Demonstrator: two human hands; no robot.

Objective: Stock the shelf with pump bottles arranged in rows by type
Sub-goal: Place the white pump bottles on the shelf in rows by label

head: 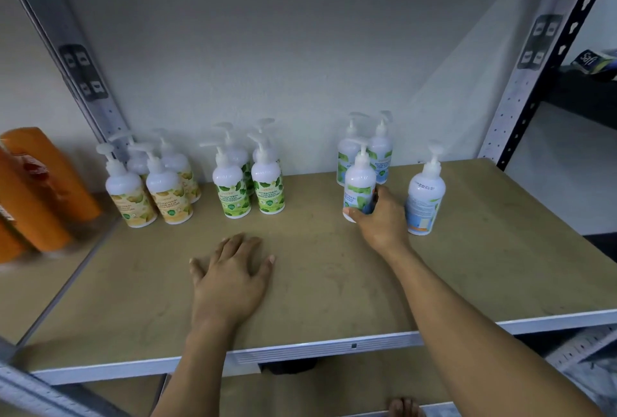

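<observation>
On the brown shelf board (317, 276) stand white pump bottles in groups. Yellow-labelled bottles (128, 193) stand at the back left, green-labelled bottles (233, 186) in the middle, and two blue-labelled bottles (380, 156) at the back right. My right hand (377, 216) is wrapped around the lower part of a third blue-labelled bottle (360, 183), upright just in front of those two. Another blue-labelled bottle (424, 196) stands alone to its right, its back label facing me. My left hand (230, 273) lies flat on the board, fingers spread, holding nothing.
Orange bottles (36, 189) fill the neighbouring shelf at the left. Metal uprights (83, 72) (527, 82) frame the bay, with a wall behind. A metal rail (334, 346) edges the board's front. A packet (594, 62) lies on a dark shelf at the far right.
</observation>
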